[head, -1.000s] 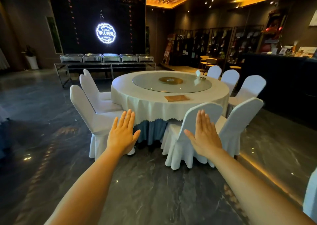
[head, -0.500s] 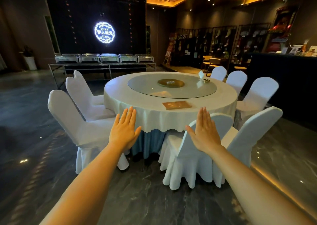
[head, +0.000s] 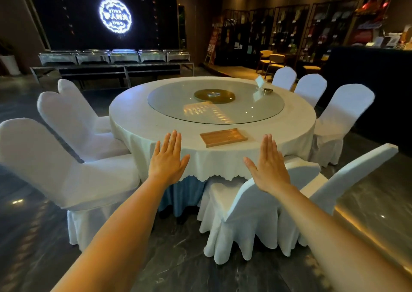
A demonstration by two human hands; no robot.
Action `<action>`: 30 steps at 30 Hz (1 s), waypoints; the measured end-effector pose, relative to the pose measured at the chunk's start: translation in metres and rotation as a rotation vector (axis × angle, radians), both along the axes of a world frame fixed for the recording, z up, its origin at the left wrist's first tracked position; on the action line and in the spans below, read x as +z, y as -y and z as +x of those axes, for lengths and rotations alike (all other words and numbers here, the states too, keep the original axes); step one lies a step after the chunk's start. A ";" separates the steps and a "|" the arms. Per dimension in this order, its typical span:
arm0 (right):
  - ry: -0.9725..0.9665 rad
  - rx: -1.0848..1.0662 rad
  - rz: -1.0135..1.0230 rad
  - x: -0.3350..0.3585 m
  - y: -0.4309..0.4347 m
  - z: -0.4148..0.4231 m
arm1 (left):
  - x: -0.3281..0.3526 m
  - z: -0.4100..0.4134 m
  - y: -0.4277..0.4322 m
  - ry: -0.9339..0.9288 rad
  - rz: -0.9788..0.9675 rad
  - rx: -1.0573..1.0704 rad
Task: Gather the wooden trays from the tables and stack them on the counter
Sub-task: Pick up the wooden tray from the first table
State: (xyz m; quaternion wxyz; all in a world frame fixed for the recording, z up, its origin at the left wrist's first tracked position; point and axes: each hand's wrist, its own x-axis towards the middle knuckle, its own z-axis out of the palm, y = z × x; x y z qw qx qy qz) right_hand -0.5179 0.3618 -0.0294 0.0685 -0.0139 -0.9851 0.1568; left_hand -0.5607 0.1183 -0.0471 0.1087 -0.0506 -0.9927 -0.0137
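A flat rectangular wooden tray [head: 223, 137] lies near the front edge of a round table [head: 142, 122] covered in a white cloth. My left hand [head: 167, 159] is held out flat, palm down, just left of and below the tray. My right hand [head: 268, 163] is held out the same way to the tray's right, over a chair back. Both hands hold nothing and touch nothing. A dark counter [head: 367, 69] stands at the far right.
White-covered chairs ring the table: two at the left [head: 55, 158], two close at the front right [head: 256, 202], three behind on the right. A glass turntable [head: 256, 113] with an ashtray and a card sits mid-table. A buffet line of chafing dishes [head: 116, 56] stands behind.
I have moved closer to the table; it and the tray now look larger and nearer. My hands stay flat and spread, now level with the table's front edge.
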 end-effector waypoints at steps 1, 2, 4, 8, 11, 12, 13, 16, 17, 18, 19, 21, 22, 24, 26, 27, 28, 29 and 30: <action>0.005 -0.008 0.008 -0.005 -0.002 -0.018 | -0.006 -0.021 -0.003 0.007 -0.004 -0.007; 0.010 -0.017 0.016 -0.010 -0.004 -0.037 | -0.012 -0.041 -0.005 0.014 -0.007 -0.015; 0.018 -0.031 0.027 -0.018 -0.008 -0.078 | -0.023 -0.083 -0.008 0.032 -0.011 -0.029; 0.027 -0.059 0.020 -0.022 -0.010 -0.169 | -0.033 -0.180 -0.008 0.069 -0.019 -0.032; 0.047 -0.092 0.003 -0.021 -0.010 -0.233 | -0.034 -0.248 -0.007 0.096 0.026 -0.027; 0.058 -0.101 0.000 -0.023 -0.011 -0.252 | -0.036 -0.268 -0.007 0.106 0.040 -0.025; 0.069 -0.108 -0.004 -0.025 -0.012 -0.269 | -0.038 -0.286 -0.009 0.121 0.051 -0.024; 0.106 -0.131 -0.024 -0.035 -0.016 -0.316 | -0.050 -0.330 -0.016 0.189 0.088 -0.002; 0.123 -0.137 -0.027 -0.040 -0.018 -0.330 | -0.056 -0.342 -0.018 0.209 0.095 0.009; 0.143 -0.144 -0.031 -0.046 -0.021 -0.344 | -0.063 -0.353 -0.020 0.227 0.094 0.019; 0.165 -0.151 -0.039 -0.052 -0.024 -0.357 | -0.069 -0.363 -0.022 0.244 0.089 0.029; 0.209 -0.163 -0.056 -0.066 -0.030 -0.383 | -0.081 -0.382 -0.026 0.285 0.082 0.060; 0.232 -0.163 -0.061 -0.073 -0.033 -0.395 | -0.087 -0.390 -0.028 0.312 0.080 0.077; 0.280 -0.155 -0.069 -0.090 -0.039 -0.420 | -0.101 -0.409 -0.033 0.368 0.057 0.100; 0.335 -0.150 -0.083 -0.105 -0.047 -0.446 | -0.116 -0.429 -0.039 0.429 0.048 0.128; 0.361 -0.148 -0.085 -0.112 -0.051 -0.458 | -0.124 -0.438 -0.042 0.460 0.055 0.147; 0.384 -0.149 -0.086 -0.120 -0.056 -0.471 | -0.131 -0.447 -0.046 0.492 0.069 0.167; 0.405 -0.155 -0.090 -0.128 -0.060 -0.483 | -0.138 -0.456 -0.050 0.521 0.086 0.187; 0.428 -0.168 -0.097 -0.135 -0.065 -0.494 | -0.145 -0.465 -0.054 0.547 0.103 0.205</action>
